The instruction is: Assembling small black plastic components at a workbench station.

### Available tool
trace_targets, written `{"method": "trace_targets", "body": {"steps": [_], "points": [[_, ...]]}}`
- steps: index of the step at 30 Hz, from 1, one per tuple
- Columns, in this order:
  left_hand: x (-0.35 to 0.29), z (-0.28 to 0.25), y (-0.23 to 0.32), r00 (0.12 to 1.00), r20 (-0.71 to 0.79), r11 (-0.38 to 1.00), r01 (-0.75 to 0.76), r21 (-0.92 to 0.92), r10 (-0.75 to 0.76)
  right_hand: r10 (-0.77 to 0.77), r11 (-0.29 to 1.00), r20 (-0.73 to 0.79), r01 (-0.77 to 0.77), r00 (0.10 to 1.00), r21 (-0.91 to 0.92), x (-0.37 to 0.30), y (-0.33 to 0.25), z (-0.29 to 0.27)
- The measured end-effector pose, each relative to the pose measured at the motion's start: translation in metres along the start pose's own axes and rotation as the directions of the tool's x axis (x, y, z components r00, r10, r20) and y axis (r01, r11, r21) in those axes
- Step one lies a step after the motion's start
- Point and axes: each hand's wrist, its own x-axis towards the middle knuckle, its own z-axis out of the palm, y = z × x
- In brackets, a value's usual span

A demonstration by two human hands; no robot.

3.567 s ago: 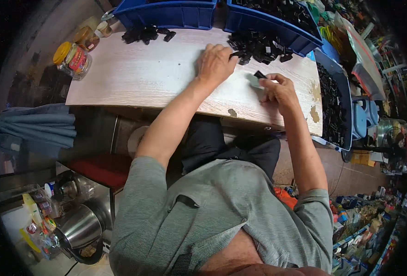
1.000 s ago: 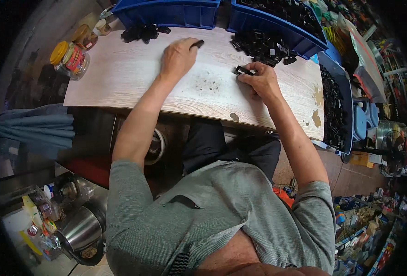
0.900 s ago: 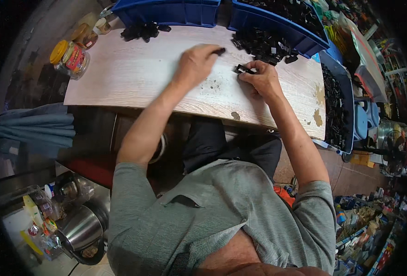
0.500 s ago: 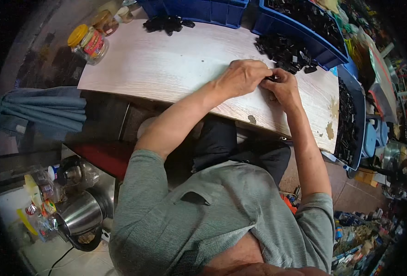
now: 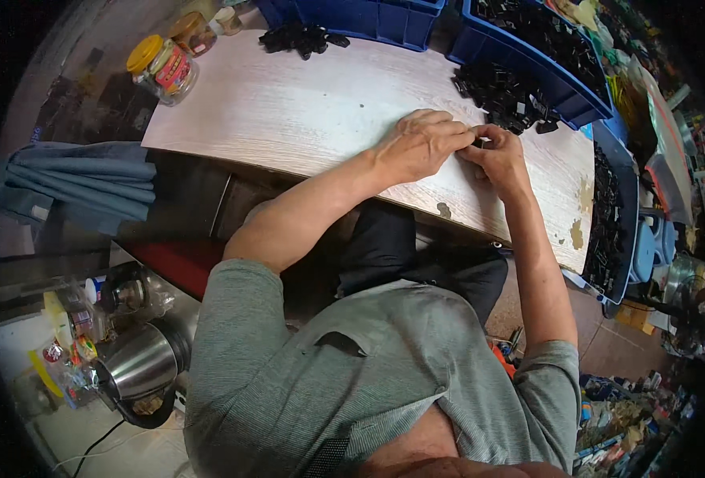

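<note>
Over the right part of the pale wood-grain table (image 5: 288,111), my left hand (image 5: 426,146) and my right hand (image 5: 500,159) meet at the fingertips. Between them is a small black piece (image 5: 478,143), mostly hidden by the fingers; it looks like plastic. Both hands are closed on it, the right with thumb and index finger pinched. Just beyond my right hand lies a pile of small black parts (image 5: 504,99). A smaller heap of black parts (image 5: 300,38) sits at the table's far edge, left of the hands.
Two blue crates (image 5: 360,20) stand along the far edge; the right one holds black parts. Another blue bin (image 5: 627,215) with black parts stands beyond the right edge. Yellow-lidded jar (image 5: 165,72) is at the far left corner. A steel kettle (image 5: 141,366) stands at lower left.
The whole view has shifted slightly, with the table appearing a little lower and to the right. My hands stay together at the black piece, their fingers slightly repositioned.
</note>
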Motion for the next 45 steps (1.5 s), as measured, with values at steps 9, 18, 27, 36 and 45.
{"method": "trace_targets", "body": {"steps": [9,18,27,36,45], "points": [[0.0,-0.009,-0.017,0.997,0.018,0.997,0.081,0.008,-0.081,0.073,0.985,0.003,-0.073,0.997,0.159,-0.014,-0.001,-0.005],[-0.014,-0.057,-0.185,0.947,-0.172,0.632,0.31,0.71,-0.27,0.198,0.927,-0.391,-0.041,0.899,0.374,-0.039,0.031,-0.111],[-0.001,-0.028,-0.141,0.97,-0.245,0.877,0.108,0.468,0.011,0.206,0.924,-0.487,-0.005,0.848,0.382,-0.044,0.054,-0.14],[0.002,-0.032,-0.149,0.974,-0.228,0.878,0.122,0.463,-0.015,0.169,0.963,-0.271,-0.1,0.948,0.249,-0.003,0.012,-0.043],[0.0,-0.037,-0.114,0.985,-0.145,0.908,0.148,0.392,-0.098,0.132,0.989,-0.32,-0.104,0.938,0.105,0.019,0.016,-0.025]]}}
